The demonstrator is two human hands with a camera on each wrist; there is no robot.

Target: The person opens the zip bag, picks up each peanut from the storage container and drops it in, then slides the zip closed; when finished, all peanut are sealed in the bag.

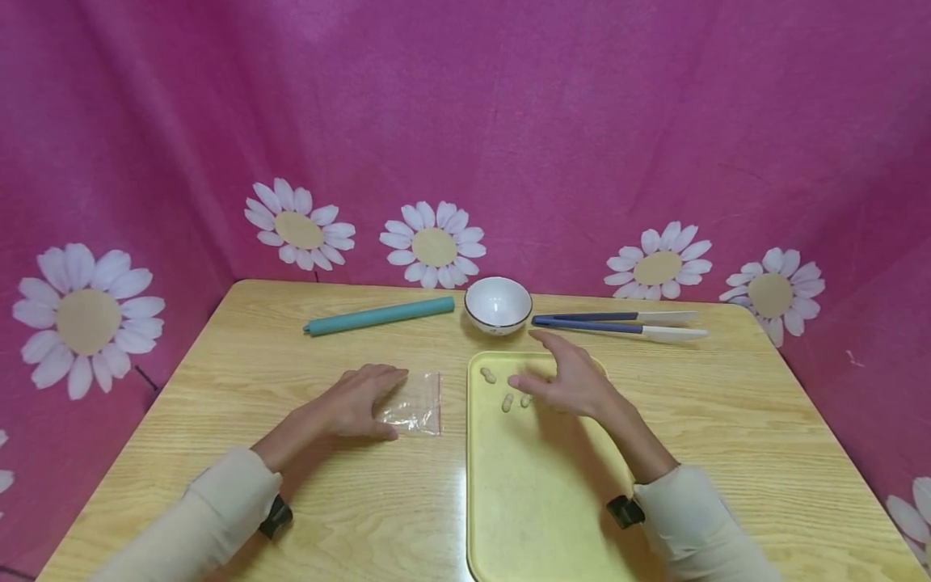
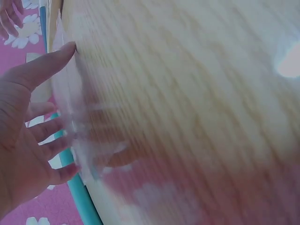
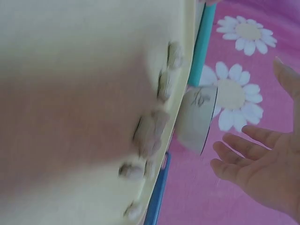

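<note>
On the wooden table lies a clear plastic zip bag (image 1: pixel 423 404), to the left of a yellow tray (image 1: pixel 541 493). My left hand (image 1: pixel 356 402) is at the bag's left side, fingers and thumb spread; whether they touch the plastic I cannot tell. In the left wrist view the bag (image 2: pixel 75 108) shows beside the thumb and fingertips. Several peanuts (image 1: pixel 507 402) lie at the tray's far end, partly hidden by my right hand (image 1: pixel 575 378). That hand hovers above them, holding nothing. The right wrist view shows the peanuts (image 3: pixel 147 136) near the tray's rim, apart from the fingers.
A white bowl with a dark rim (image 1: pixel 498 305) stands behind the tray. Blue-and-white tongs (image 1: pixel 596 326) lie to its right, and a teal stick-like tube (image 1: pixel 378 315) to its left. Pink flowered cloth (image 1: pixel 545 145) hangs behind and beside the table.
</note>
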